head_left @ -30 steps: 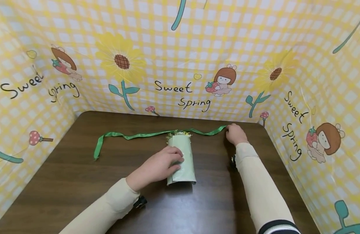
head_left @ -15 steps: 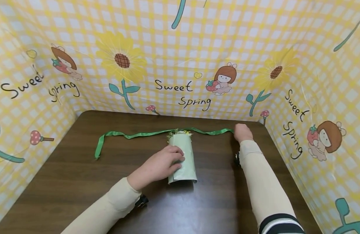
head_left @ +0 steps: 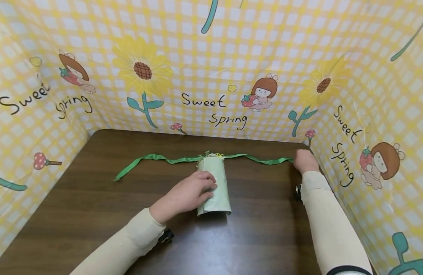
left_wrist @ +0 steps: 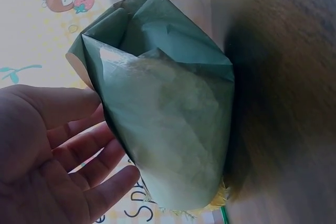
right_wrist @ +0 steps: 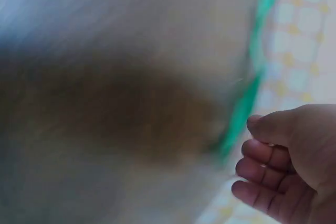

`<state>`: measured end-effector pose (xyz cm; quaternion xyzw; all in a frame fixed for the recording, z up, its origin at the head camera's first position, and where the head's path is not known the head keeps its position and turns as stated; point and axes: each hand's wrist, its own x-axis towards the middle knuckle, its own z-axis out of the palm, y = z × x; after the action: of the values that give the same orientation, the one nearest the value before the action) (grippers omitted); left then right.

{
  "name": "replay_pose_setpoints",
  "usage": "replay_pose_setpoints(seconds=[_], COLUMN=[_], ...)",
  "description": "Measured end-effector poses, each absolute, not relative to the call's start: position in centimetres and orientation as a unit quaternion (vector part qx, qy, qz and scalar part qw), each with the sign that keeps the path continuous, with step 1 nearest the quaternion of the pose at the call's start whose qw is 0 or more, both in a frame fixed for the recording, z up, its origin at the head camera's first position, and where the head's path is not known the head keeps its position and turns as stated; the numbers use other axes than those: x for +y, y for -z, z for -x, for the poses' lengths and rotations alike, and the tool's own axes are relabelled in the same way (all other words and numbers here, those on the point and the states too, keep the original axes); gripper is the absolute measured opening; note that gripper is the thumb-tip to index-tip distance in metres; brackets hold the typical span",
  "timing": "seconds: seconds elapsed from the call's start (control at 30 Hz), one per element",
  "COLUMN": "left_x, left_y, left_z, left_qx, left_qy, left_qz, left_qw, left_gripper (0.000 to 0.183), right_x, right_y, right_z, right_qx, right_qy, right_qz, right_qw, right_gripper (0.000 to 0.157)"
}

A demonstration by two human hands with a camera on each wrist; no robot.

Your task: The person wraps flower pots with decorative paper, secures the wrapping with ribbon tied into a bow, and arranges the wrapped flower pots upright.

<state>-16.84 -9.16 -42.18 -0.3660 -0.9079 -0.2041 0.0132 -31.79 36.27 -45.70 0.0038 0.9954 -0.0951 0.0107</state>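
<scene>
A small bouquet wrapped in pale green paper [head_left: 216, 185] lies on the table, its yellow and green blossoms [head_left: 216, 155] peeking out at the far end. My left hand [head_left: 189, 194] rests on the wrap's upper side, fingers loosely bent. In the left wrist view the thumb and fingertips touch the folded paper [left_wrist: 168, 114]. A long green satin ribbon [head_left: 156, 157] runs crosswise by the blossom end, partly hidden there. My right hand [head_left: 305, 161] pinches the ribbon's right end near the table's back right corner. In the right wrist view the ribbon [right_wrist: 244, 108] reaches the thumb tip.
The brown wooden table [head_left: 105, 225] is closed in by a yellow checked cloth [head_left: 204, 61] at the back and both sides. The right hand is close to the cloth at the right corner.
My right hand has moved right, drawing the ribbon along so its left end has shifted and straightened. The left hand and the bouquet have stayed about where they were.
</scene>
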Motion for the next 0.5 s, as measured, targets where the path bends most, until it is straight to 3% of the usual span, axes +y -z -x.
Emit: replay_pose_setpoints(seconds=[0.13,0.23,0.4,0.5], left_x=[-9.4,-9.4,-9.1,-9.0], left_y=[42.5,42.7,43.0,43.3], left_z=[16.9,17.1,17.7,18.0], left_qx=[-0.903,-0.898,-0.889,-0.885], left_qy=[0.229,0.254,0.287,0.302], left_qz=[0.362,0.358,0.354,0.352], left_qw=[0.017,0.031,0.048,0.045], left_gripper=[0.019,0.014,0.01,0.01], right_x=[31.2,25.3,16.8,13.9], right_y=[43.5,41.3,40.3,41.4], right_z=[29.8,26.6,20.7,18.5], right_qx=[0.98,0.954,0.932,0.931], right_qy=[0.19,0.283,0.315,0.307], right_qz=[0.029,0.068,0.181,0.193], right_qw=[-0.056,-0.069,-0.001,0.044], right_gripper=[0.025,0.027,0.028,0.031])
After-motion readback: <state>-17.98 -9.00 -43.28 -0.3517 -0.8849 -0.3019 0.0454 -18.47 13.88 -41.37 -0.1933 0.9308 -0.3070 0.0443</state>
